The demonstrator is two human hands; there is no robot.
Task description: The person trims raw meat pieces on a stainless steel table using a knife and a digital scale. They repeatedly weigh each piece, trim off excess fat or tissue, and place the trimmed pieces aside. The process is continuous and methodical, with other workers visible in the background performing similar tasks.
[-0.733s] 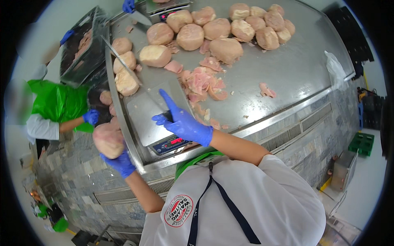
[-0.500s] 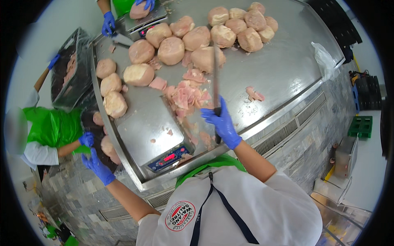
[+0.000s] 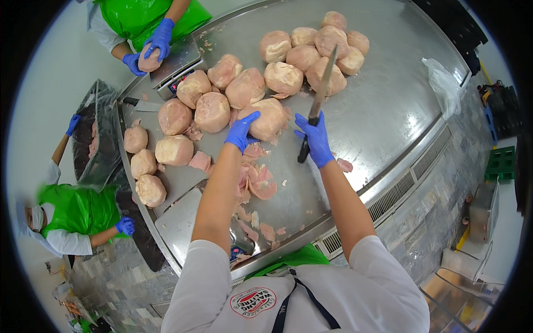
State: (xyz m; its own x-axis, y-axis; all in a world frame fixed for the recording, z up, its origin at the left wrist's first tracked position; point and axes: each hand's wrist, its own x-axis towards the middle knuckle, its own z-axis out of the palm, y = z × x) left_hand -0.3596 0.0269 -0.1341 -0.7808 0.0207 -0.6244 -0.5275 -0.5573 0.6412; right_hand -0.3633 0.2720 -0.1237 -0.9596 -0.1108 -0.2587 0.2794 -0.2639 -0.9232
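Note:
My gloved left hand (image 3: 242, 132) grips the left side of a round, pale pink ham (image 3: 268, 120) resting on the steel table. To the right of that ham, my gloved right hand (image 3: 315, 140) is closed round the dark handle of a long knife (image 3: 326, 83). The blade points away from me, upright in the view, and passes in front of a ham (image 3: 335, 83) in the far pile. Thin pink ham trimmings (image 3: 261, 182) lie just below my left hand.
Several more hams (image 3: 212, 112) stand on the steel table (image 3: 383, 105). My left arm partly covers a scale (image 3: 180, 222). Across the table, a co-worker holds a ham (image 3: 149, 58) by another scale (image 3: 180, 69); a knife (image 3: 145, 105) lies nearby. Plastic sheeting (image 3: 444, 83) hangs over the right edge.
My left hand has come from beyond the table's left edge onto the ham. My right hand has moved farther over the table with the knife. The co-worker's knife now lies on the table.

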